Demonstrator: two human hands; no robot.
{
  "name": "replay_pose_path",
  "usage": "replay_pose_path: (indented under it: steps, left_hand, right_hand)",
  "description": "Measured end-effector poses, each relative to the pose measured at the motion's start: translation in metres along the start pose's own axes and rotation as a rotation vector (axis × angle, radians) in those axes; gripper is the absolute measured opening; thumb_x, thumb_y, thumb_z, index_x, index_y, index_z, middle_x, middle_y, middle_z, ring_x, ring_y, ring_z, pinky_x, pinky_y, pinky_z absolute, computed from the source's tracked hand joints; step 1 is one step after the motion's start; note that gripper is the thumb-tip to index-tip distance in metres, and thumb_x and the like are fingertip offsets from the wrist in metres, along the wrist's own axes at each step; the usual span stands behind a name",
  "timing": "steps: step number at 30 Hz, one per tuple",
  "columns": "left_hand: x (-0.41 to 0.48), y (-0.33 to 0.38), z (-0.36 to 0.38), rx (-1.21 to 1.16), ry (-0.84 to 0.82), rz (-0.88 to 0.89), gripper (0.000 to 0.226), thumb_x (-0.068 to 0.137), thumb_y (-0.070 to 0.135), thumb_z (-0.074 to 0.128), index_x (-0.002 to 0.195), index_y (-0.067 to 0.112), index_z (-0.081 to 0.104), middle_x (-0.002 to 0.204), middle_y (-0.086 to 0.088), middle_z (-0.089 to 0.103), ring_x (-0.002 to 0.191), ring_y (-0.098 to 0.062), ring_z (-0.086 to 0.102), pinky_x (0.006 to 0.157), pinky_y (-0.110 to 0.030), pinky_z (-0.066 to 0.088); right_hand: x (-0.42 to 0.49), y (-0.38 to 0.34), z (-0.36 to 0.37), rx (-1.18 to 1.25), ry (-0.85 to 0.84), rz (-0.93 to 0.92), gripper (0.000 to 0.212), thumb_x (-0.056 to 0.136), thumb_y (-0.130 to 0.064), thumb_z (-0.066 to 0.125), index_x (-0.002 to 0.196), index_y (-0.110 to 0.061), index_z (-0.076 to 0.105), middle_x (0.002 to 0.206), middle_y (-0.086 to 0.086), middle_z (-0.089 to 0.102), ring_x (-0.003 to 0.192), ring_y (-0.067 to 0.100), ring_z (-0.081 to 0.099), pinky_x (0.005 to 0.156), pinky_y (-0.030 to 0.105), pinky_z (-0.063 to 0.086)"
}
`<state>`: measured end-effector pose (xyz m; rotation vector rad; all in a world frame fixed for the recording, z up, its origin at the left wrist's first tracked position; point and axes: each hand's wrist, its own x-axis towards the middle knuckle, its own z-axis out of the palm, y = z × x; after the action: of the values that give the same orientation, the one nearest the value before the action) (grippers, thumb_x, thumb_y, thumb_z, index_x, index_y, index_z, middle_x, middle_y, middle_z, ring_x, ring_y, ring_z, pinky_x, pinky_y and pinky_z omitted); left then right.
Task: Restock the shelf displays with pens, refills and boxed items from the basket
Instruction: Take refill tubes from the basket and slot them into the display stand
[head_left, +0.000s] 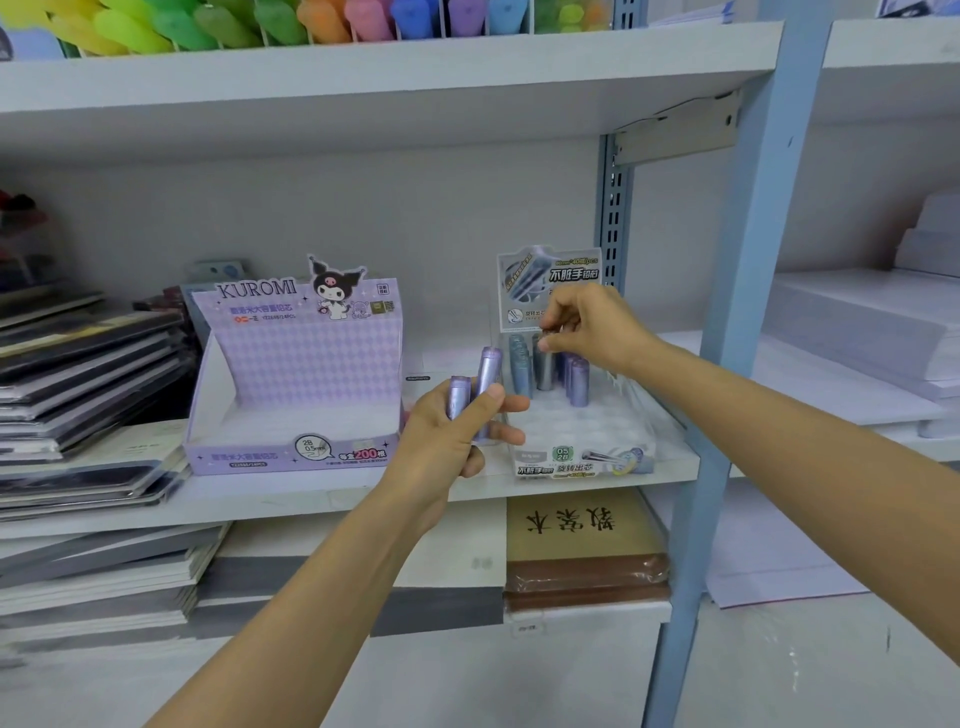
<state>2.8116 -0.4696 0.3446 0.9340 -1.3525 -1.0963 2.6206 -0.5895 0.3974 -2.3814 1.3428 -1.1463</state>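
Gripping lilac tubes (487, 375), left hand (445, 442), right hand (589, 328) pinching grey tube (545, 371)

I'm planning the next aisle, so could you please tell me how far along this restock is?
Done: several tubes stand at the back of the tray. In hand: the right hand pinches the top of a grey tube; the left hand holds two purple tubes. Left: the tray's front slots and the Kuromi box look empty.
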Motion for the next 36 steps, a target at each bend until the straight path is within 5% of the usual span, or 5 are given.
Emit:
replay_pose_path:
  steps: [8, 13, 18, 25, 36]
  left_hand:
    - [0.001, -0.003, -0.002, 0.021, 0.125, -0.009, 0.016, 0.086, 0.020, 0.072, 0.095, 0.009, 0.065, 0.066, -0.006, 0.061, 0.050, -0.007, 0.045, 0.041, -0.017, 0.031]
    - [-0.003, 0.001, 0.004, -0.009, 0.091, 0.004, 0.021, 0.086, 0.019, 0.071, 0.103, 0.007, 0.067, 0.078, -0.005, 0.071, 0.062, -0.008, 0.065, 0.038, -0.016, 0.031]
    - [-0.003, 0.003, 0.013, -0.016, 0.063, 0.019, 0.021, 0.091, 0.023, 0.065, 0.107, 0.010, 0.061, 0.093, -0.004, 0.076, 0.072, -0.012, 0.070, 0.038, -0.015, 0.030]
    - [-0.003, 0.004, 0.030, -0.041, 0.014, 0.027, 0.027, 0.100, 0.031, 0.051, 0.110, 0.009, 0.062, 0.097, -0.006, 0.075, 0.069, -0.012, 0.068, 0.037, -0.016, 0.030]
    - [-0.007, 0.001, 0.029, -0.127, 0.015, 0.013, 0.018, 0.103, 0.024, 0.043, 0.115, 0.017, 0.054, 0.091, 0.000, 0.075, 0.063, -0.019, 0.071, 0.040, -0.020, 0.043]
  right_hand:
    - [-0.010, 0.000, 0.005, -0.103, -0.031, -0.031, 0.008, 0.084, -0.011, 0.072, 0.092, -0.013, 0.074, 0.076, -0.016, 0.057, 0.073, -0.001, 0.054, 0.070, 0.014, 0.041]
    - [-0.020, -0.010, -0.003, -0.160, 0.010, -0.033, 0.020, 0.091, -0.027, 0.064, 0.102, -0.013, 0.073, 0.107, -0.001, 0.058, 0.103, 0.013, 0.051, 0.094, 0.033, 0.040]
    - [-0.048, -0.040, -0.016, 0.449, -0.159, -0.044, 0.025, 0.098, -0.023, 0.054, 0.119, -0.015, 0.066, 0.102, -0.001, 0.070, 0.081, 0.004, 0.064, 0.072, 0.019, 0.052]
    - [-0.064, -0.042, -0.027, 0.597, -0.082, -0.022, 0.018, 0.090, -0.008, 0.064, 0.107, -0.010, 0.069, 0.095, 0.003, 0.071, 0.082, 0.006, 0.066, 0.076, 0.017, 0.051]
    - [-0.075, -0.009, -0.026, 0.112, 0.171, -0.072, 0.015, 0.085, -0.009, 0.071, 0.098, -0.016, 0.071, 0.090, -0.002, 0.067, 0.079, 0.006, 0.060, 0.073, 0.009, 0.046]
